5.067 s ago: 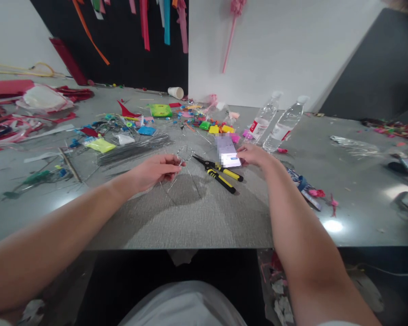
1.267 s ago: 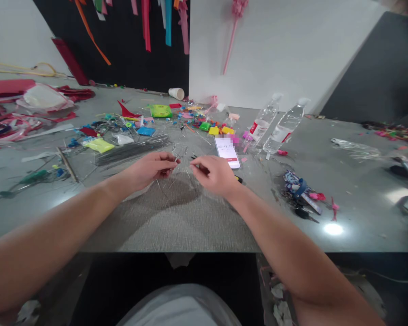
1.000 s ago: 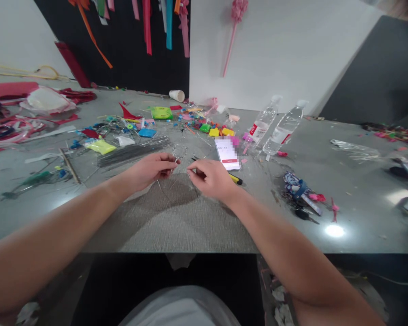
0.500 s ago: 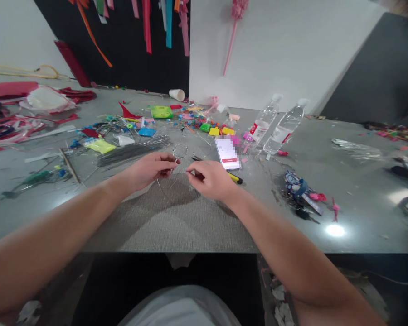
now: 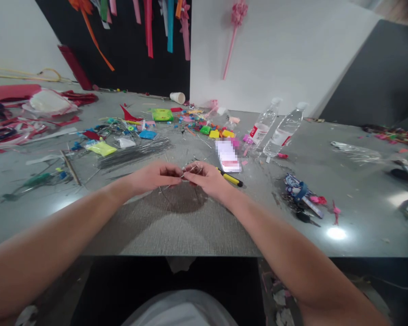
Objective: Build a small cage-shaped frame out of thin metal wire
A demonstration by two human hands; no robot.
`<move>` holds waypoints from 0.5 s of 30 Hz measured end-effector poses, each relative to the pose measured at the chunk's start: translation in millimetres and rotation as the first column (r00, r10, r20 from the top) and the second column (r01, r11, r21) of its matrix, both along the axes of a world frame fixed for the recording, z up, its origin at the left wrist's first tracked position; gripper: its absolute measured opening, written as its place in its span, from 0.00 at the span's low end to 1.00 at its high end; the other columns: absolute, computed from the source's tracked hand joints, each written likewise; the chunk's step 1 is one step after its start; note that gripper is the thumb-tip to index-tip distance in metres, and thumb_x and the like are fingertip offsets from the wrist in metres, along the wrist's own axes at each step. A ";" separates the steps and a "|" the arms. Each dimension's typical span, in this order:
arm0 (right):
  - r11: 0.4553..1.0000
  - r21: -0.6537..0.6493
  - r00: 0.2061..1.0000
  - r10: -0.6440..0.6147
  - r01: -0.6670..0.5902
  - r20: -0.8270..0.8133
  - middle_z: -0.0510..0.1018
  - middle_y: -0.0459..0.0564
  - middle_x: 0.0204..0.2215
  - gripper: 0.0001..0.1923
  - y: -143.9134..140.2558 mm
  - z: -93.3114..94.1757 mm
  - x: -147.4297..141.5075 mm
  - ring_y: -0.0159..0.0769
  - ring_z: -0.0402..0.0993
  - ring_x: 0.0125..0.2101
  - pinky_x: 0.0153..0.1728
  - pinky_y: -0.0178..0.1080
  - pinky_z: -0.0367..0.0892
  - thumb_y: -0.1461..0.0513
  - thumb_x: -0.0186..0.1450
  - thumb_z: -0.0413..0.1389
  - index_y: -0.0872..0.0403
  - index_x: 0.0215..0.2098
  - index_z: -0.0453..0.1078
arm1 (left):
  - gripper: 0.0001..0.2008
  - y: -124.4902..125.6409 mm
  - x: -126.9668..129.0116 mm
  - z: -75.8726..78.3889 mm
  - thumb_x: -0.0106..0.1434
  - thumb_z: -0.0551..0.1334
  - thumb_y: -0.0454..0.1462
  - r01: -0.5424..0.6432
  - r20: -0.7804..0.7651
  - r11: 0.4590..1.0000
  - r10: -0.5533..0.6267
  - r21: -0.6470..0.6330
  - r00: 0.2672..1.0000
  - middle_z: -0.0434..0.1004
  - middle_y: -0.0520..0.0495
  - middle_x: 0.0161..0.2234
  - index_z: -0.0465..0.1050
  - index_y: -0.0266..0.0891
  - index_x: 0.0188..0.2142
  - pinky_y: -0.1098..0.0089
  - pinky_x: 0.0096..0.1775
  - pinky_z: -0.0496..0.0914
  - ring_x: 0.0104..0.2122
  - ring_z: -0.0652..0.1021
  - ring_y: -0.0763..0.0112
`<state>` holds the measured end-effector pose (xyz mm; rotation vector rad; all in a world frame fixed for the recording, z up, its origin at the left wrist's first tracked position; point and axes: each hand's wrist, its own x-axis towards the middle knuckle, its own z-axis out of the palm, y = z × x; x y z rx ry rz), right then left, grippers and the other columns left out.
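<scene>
Pinching is seen at the middle of the bench (image 5: 197,226): a thin wire piece (image 5: 190,171) is held between the left hand (image 5: 155,176) and the right hand (image 5: 207,178), just above the grey mat. The fingers of both hands are closed on the wire, thumb tips nearly touching. Its exact shape is too fine and blurred to be made out.

Handling, as judged: the wire is taken to be very light, springy, easily kinked, with sharp cut ends. A hold close to the bend point is advised, not at the free tips.

Counts:
- 1 wire piece in hand.
- 1 bundle of straight wires (image 5: 134,152), laid to the left; strands cannot be counted.
- 1 yellow-handled tool (image 5: 230,178), partly hidden behind the right hand.
- 1 phone (image 5: 227,156) beyond it.
- 2 water bottles (image 5: 275,129), lying side by side.
- 1 paper cup (image 5: 177,97), tipped over at the far edge.
</scene>
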<state>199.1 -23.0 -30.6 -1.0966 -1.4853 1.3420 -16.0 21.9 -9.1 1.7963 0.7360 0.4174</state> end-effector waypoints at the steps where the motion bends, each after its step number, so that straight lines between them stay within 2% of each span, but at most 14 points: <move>1: 1.000 0.012 1.000 0.005 -0.005 -0.004 0.75 0.43 0.28 0.10 0.1 0.0 -0.7 0.31 0.69 0.27 0.31 0.37 0.66 0.56 0.63 0.64 0.52 0.38 0.72 | 0.09 0.9 -0.1 -0.6 0.64 0.67 0.44 0.023 -0.028 0.999 -0.022 0.024 0.999 0.74 0.52 0.27 0.79 0.40 0.35 0.70 0.34 0.64 0.29 0.72 0.72; 4: 1.000 -0.009 1.000 -0.010 0.010 -0.001 0.73 0.42 0.24 0.08 -0.4 1.8 -0.5 0.30 0.68 0.25 0.30 0.37 0.63 0.57 0.63 0.63 0.53 0.35 0.73 | 0.15 4.1 0.1 -2.4 0.67 0.63 0.47 0.031 -0.106 0.991 -0.016 0.134 0.994 0.74 0.52 0.26 0.77 0.38 0.32 0.70 0.33 0.64 0.29 0.72 0.72; 7: 0.993 -0.104 0.997 -0.062 0.057 -0.047 0.74 0.43 0.24 0.05 -1.5 6.2 0.9 0.32 0.71 0.26 0.31 0.38 0.66 0.60 0.62 0.63 0.53 0.33 0.71 | 0.19 10.5 -2.4 -2.5 0.69 0.59 0.51 -0.119 -0.140 0.949 0.166 0.293 0.976 0.77 0.50 0.29 0.78 0.39 0.35 0.70 0.34 0.66 0.31 0.75 0.69; 8: 0.990 -0.129 0.996 -0.072 0.064 -0.059 0.75 0.44 0.24 0.05 -1.9 7.8 1.3 0.32 0.72 0.26 0.32 0.38 0.67 0.61 0.62 0.62 0.53 0.32 0.71 | 0.19 14.1 -4.7 -1.8 0.69 0.58 0.51 -0.178 -0.152 0.913 0.247 0.367 0.957 0.79 0.48 0.31 0.79 0.39 0.37 0.69 0.35 0.67 0.32 0.77 0.68; 9: 0.987 -0.145 0.995 -0.076 0.066 -0.066 0.76 0.45 0.25 0.05 -2.4 9.3 1.5 0.32 0.72 0.26 0.32 0.39 0.67 0.62 0.62 0.62 0.53 0.31 0.71 | 0.20 18.6 -8.0 -0.8 0.69 0.58 0.51 -0.223 -0.184 0.856 0.340 0.466 0.922 0.80 0.47 0.32 0.80 0.39 0.39 0.69 0.36 0.67 0.33 0.77 0.67; 11: 0.985 -0.163 0.995 -0.072 0.060 -0.069 0.76 0.46 0.25 0.05 -3.4 11.2 1.5 0.32 0.72 0.26 0.33 0.39 0.67 0.62 0.62 0.61 0.53 0.30 0.71 | 0.18 29.6 -17.1 1.3 0.68 0.59 0.49 -0.207 -0.262 0.722 0.480 0.660 0.837 0.83 0.45 0.37 0.81 0.38 0.41 0.68 0.40 0.69 0.36 0.79 0.64; 12: 0.984 -0.168 0.995 -0.069 0.056 -0.068 0.76 0.46 0.25 0.05 -3.9 11.5 1.3 0.32 0.72 0.26 0.33 0.39 0.68 0.62 0.62 0.61 0.53 0.29 0.71 | 0.17 35.5 -22.7 2.1 0.67 0.60 0.47 -0.174 -0.307 0.672 0.533 0.719 0.788 0.83 0.43 0.39 0.81 0.37 0.42 0.67 0.42 0.69 0.38 0.79 0.63; 14: 0.985 -0.166 0.996 -0.063 0.052 -0.060 0.76 0.45 0.24 0.05 -4.6 10.9 0.6 0.32 0.72 0.26 0.33 0.39 0.68 0.62 0.62 0.61 0.53 0.29 0.71 | 0.19 46.9 -34.5 2.3 0.67 0.59 0.46 -0.102 -0.410 0.603 0.646 0.791 0.644 0.83 0.39 0.43 0.81 0.35 0.46 0.65 0.46 0.69 0.42 0.79 0.60; 15: 0.985 -0.165 0.996 -0.066 0.057 -0.055 0.76 0.45 0.23 0.06 -4.7 10.2 0.3 0.32 0.71 0.25 0.33 0.39 0.68 0.62 0.62 0.61 0.52 0.28 0.70 | 0.21 51.8 -40.0 1.7 0.67 0.59 0.45 -0.090 -0.431 0.603 0.660 0.793 0.615 0.82 0.36 0.46 0.80 0.32 0.49 0.64 0.48 0.69 0.45 0.78 0.57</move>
